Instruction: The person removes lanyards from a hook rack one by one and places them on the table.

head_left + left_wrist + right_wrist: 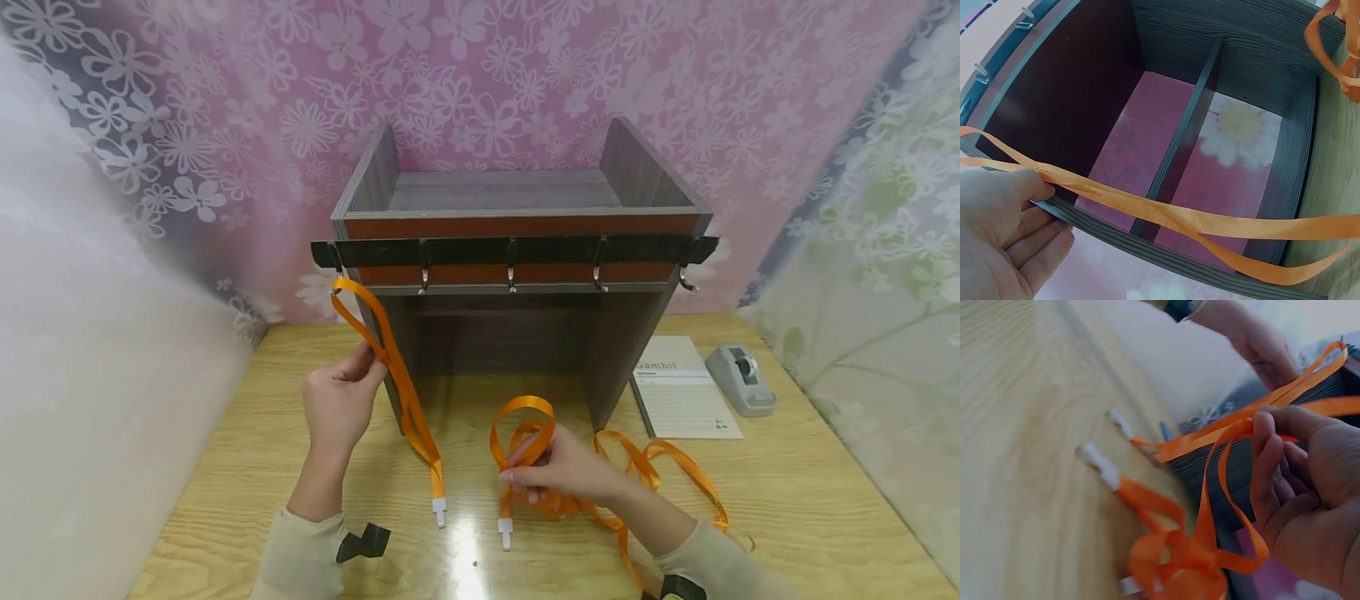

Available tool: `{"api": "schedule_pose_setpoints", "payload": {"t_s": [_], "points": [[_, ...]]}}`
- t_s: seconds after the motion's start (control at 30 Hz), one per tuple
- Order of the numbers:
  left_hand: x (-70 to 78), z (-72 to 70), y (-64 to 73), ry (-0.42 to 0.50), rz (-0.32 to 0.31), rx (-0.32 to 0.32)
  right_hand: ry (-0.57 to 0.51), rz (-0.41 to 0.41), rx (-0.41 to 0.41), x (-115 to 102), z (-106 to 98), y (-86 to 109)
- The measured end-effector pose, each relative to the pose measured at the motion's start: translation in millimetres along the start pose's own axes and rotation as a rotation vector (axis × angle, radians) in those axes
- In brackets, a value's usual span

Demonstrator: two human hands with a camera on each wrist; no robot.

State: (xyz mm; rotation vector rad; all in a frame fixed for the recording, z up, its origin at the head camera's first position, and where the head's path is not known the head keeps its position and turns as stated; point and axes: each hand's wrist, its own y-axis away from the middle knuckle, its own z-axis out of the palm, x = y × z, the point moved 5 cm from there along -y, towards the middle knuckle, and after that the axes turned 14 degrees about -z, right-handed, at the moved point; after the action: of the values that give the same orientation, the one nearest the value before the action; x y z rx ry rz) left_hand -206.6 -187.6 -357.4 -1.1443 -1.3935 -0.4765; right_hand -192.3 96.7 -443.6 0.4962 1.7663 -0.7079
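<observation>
An orange lanyard (406,392) hangs by its loop at the leftmost metal hook of the black rail (468,250), its white clip (439,510) dangling low. My left hand (341,400) pinches this lanyard a little below the hook, with the thumb (1032,183) against the ribbon. Lower and to the right, my right hand (570,468) pinches a second orange lanyard (1235,431); its upper part stands up as a round loop, and a white clip (506,532) hangs beneath. More tangled orange lanyards (678,457) lie on the table under and beside the right forearm.
The grey wooden shelf unit (626,358) stands against the flowered backdrop, with the hook rail across its front. Several other hooks, such as the middle hook (512,279), carry nothing. Right of it lie a notebook (686,400) and a grey tape dispenser (738,379) on the wooden table (217,483).
</observation>
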Motion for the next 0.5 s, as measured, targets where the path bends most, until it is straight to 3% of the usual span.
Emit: {"api": "schedule_pose_setpoints", "payload": {"t_s": [0.27,0.5], "points": [[0.6,-0.7,-1.1,-0.003,0.019,0.003,-0.004,0.19,0.13,33.5,4.0,8.8],[0.8,-1.8,-0.4,-0.027,0.044,0.011,-0.02,0.257,0.113,47.4,14.6,12.2]]}}
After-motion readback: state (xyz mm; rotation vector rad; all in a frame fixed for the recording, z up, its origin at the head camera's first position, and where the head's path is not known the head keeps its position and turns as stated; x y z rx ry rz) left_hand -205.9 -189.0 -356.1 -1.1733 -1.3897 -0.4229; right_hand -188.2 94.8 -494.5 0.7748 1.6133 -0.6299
